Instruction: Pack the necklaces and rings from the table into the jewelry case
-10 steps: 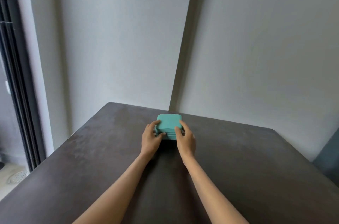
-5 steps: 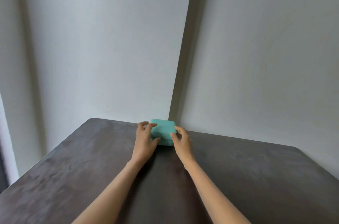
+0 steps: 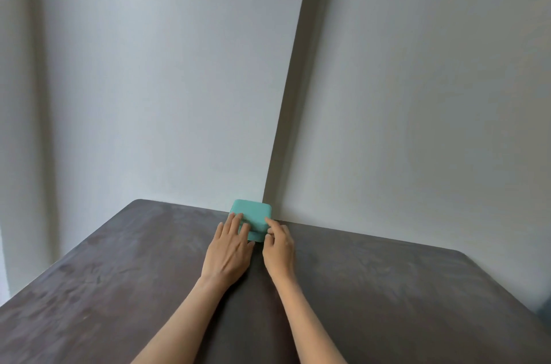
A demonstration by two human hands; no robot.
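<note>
A closed teal jewelry case (image 3: 255,213) lies at the far edge of the dark table (image 3: 387,289), close to the wall. My left hand (image 3: 231,250) lies flat, its straight fingers resting on the case's near left corner. My right hand (image 3: 278,247) is at the case's near right corner, index finger touching the lid edge and the other fingers loosely curled. No necklaces or rings are in view.
Pale walls rise right behind the table, with a dark vertical gap (image 3: 286,125) above the case. The table's left edge (image 3: 74,250) and right rounded corner (image 3: 465,256) are visible.
The case has slid farther from me to the wall. My left hand flattened onto its corner and my right hand loosened its hold. The camera tilted up.
</note>
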